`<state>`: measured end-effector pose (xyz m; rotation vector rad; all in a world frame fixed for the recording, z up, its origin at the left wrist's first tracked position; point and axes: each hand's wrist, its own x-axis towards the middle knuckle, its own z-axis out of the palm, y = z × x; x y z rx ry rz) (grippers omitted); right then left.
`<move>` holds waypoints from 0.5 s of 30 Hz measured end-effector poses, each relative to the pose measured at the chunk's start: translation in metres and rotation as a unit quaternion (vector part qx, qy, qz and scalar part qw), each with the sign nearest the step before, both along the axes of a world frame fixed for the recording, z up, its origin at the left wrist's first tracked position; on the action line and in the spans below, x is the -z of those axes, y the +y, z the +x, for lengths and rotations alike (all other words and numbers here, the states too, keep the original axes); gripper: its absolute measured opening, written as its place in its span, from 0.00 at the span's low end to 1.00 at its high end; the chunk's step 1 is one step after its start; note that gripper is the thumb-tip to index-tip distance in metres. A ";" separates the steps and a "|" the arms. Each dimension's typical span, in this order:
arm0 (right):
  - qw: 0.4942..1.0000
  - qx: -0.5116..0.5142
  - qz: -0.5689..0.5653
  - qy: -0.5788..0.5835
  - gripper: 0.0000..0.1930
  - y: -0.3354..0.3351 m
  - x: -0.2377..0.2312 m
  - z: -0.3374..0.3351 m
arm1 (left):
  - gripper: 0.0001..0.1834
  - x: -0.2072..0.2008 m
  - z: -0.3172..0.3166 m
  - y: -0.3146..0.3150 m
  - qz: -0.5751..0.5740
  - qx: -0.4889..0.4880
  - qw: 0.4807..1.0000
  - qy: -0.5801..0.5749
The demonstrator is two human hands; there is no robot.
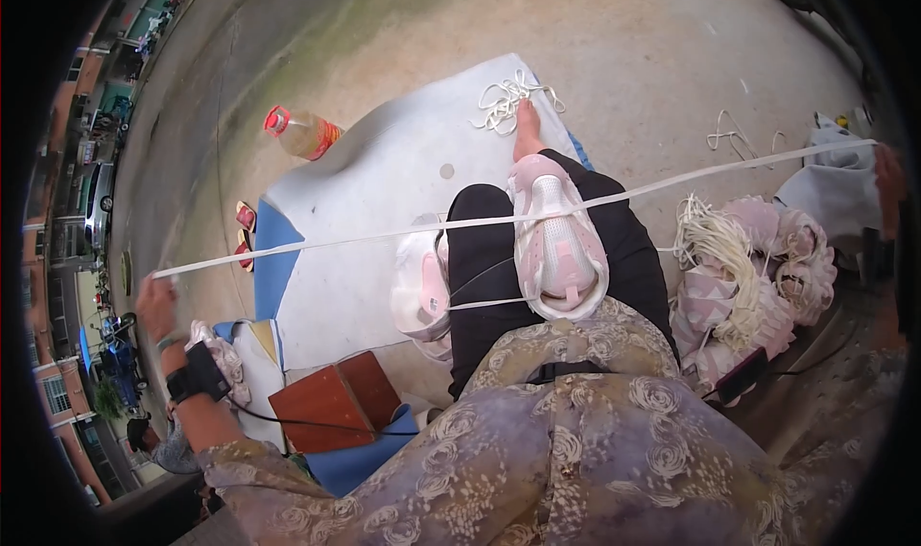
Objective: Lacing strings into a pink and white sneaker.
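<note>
A long white shoelace (672, 178) is drawn out nearly straight across the view. Its left end meets the fingertips of my left hand (158, 308), which pinch it far out to the left. At the dark right rim my right hand (890, 186) has the other end, its fingers partly lost in shadow. Under the lace, a pink and white sneaker (559, 258) rests on my lap, toe pointing away from me. Another pink and white sneaker (419, 287) is beside my left leg. A thin strand of lace runs from the lap sneaker toward it.
At right lie several pink sneakers (705, 306) topped by a bundle of white laces (720, 268). Loose laces (508, 100) lie by my bare foot on a pale mat (374, 172). A red-capped bottle (305, 133), red sandals (246, 234) and a brown box (326, 407) are at left.
</note>
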<state>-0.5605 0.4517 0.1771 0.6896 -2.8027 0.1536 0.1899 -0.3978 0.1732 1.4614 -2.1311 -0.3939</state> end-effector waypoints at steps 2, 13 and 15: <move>0.963 0.028 -0.190 -0.188 0.11 -0.016 0.076 0.000 | 0.12 0.038 -0.043 0.044 0.183 0.015 0.983 -0.008; 0.596 0.032 -0.349 -0.723 0.10 -0.299 0.218 0.275 | 0.12 0.158 -0.270 0.285 0.649 0.344 0.662 0.148; 0.562 0.039 -0.368 -0.739 0.10 -0.316 0.217 0.280 | 0.12 0.161 -0.292 0.302 0.614 0.375 0.674 0.166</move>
